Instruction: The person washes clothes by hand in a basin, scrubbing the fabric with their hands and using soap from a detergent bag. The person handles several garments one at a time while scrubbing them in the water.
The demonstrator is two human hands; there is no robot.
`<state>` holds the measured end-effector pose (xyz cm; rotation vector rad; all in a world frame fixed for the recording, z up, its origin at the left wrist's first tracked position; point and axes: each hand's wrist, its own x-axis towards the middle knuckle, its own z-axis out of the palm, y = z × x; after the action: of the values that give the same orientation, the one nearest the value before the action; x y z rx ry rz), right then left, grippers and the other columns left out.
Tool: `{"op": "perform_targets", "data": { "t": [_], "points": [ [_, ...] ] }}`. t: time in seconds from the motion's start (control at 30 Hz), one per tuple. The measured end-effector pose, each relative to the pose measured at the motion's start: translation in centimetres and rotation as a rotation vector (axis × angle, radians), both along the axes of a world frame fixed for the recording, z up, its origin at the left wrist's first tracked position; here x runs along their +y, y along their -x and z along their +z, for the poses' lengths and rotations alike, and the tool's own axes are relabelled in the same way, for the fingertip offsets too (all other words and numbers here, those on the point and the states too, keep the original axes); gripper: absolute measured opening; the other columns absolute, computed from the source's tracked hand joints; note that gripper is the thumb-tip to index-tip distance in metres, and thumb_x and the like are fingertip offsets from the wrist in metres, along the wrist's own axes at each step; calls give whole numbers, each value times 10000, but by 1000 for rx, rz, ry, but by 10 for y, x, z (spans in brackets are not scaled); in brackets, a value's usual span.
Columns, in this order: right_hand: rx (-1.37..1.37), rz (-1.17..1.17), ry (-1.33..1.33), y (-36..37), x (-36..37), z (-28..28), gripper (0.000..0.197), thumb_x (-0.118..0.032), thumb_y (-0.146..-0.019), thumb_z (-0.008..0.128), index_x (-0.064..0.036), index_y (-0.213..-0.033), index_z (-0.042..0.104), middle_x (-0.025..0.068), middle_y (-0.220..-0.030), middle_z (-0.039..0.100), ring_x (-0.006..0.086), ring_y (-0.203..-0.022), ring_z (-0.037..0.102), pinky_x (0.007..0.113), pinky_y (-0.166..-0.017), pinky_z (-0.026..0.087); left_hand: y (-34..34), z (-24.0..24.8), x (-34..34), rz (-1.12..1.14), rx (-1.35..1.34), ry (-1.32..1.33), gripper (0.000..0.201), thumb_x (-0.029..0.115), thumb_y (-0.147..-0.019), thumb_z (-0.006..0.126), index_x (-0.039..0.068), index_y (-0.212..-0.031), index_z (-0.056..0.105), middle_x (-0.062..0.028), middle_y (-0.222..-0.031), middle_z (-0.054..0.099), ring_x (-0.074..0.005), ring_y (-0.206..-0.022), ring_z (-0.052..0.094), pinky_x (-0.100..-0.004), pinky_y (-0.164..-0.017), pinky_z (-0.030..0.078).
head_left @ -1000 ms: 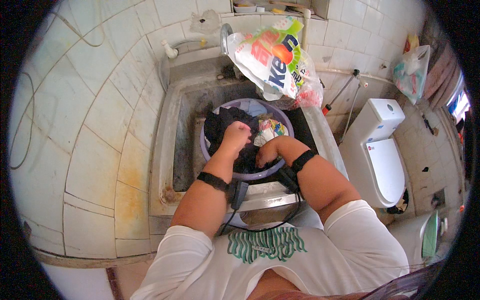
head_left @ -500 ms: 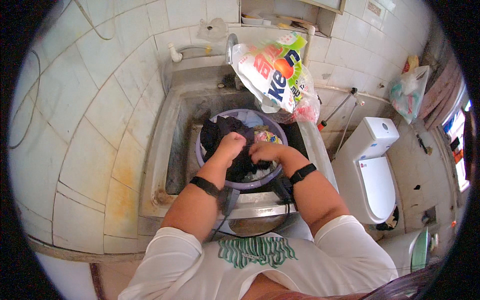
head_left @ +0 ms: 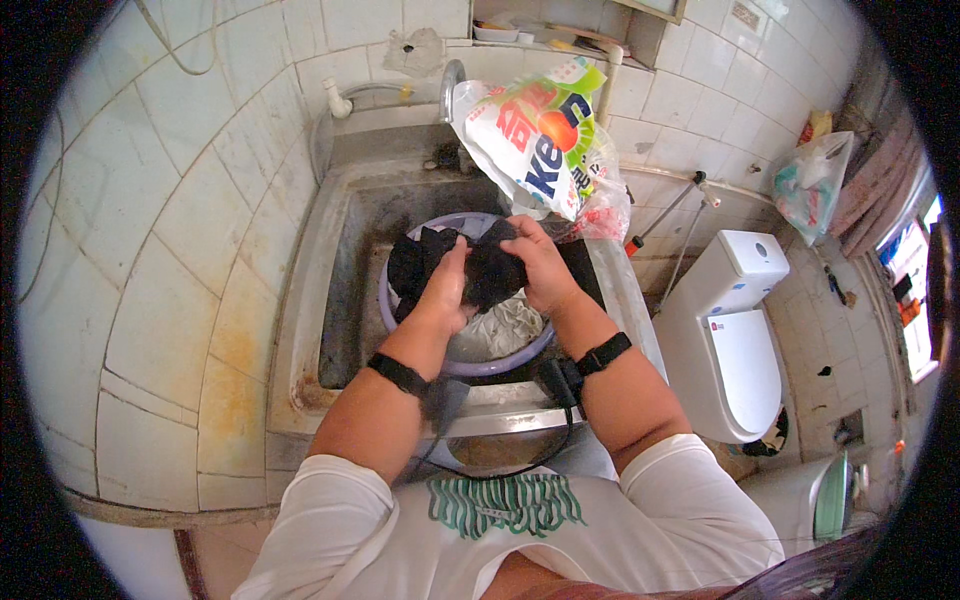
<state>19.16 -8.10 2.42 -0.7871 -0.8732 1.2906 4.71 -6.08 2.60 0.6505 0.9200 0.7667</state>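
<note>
A black piece of clothing (head_left: 494,272) is bunched between my two hands, above a pale purple basin (head_left: 487,370). My left hand (head_left: 447,290) grips its left side, with the thumb on top. My right hand (head_left: 541,266) pinches its upper right part between bent fingers. More dark cloth (head_left: 408,268) lies over the basin's left rim side. Below my hands, a crumpled whitish cloth (head_left: 497,330) rests in the basin. How far the fingers wrap under the black cloth is hidden.
The basin stands inside a worn stone sink (head_left: 296,352). A large white printed plastic bag (head_left: 530,135) sits at the sink's back right, beside the faucet (head_left: 452,88). To the right is a white toilet (head_left: 742,370). A tiled wall (head_left: 180,270) closes off the left.
Both hands have raised and gathered the black clothing, the right hand moving farther back. The whitish cloth beneath has come into view. A colourful patch seen earlier in the basin no longer shows.
</note>
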Motion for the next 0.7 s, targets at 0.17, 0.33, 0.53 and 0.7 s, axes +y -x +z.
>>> {"op": "perform_targets", "data": {
  "t": [0.17,0.33,0.53,0.7],
  "points": [
    [-875,-77,-285,26,-4,0,339,-204,-765,695,-25,-994,519,56,-876,567,164,-816,541,290,-757,440,7,-57,31,66,-212,-107,340,409,-900,471,126,-1079,531,-82,-1006,600,-264,-901,580,-430,-748,472],
    [-1121,-194,-205,43,-11,-3,365,-293,-807,643,15,-969,532,224,-858,573,304,-784,576,370,-699,447,-4,-40,13,76,-392,102,357,339,-941,409,28,-1069,526,-110,-1015,579,-249,-912,575,-394,-839,453],
    [-1145,-455,8,25,12,-22,398,-349,-840,582,38,-917,537,277,-819,556,405,-785,552,403,-687,430,-12,-35,9,107,-34,7,404,359,-894,477,21,-1109,534,-133,-1019,609,-270,-911,602,-430,-810,469],
    [-1055,-369,-11,24,5,-18,346,-318,-824,601,11,-907,535,253,-797,553,385,-774,553,390,-681,434,-11,-47,16,140,-51,-12,438,416,-913,441,37,-1113,532,-127,-1038,600,-288,-912,595,-441,-812,464]
  ]
}}
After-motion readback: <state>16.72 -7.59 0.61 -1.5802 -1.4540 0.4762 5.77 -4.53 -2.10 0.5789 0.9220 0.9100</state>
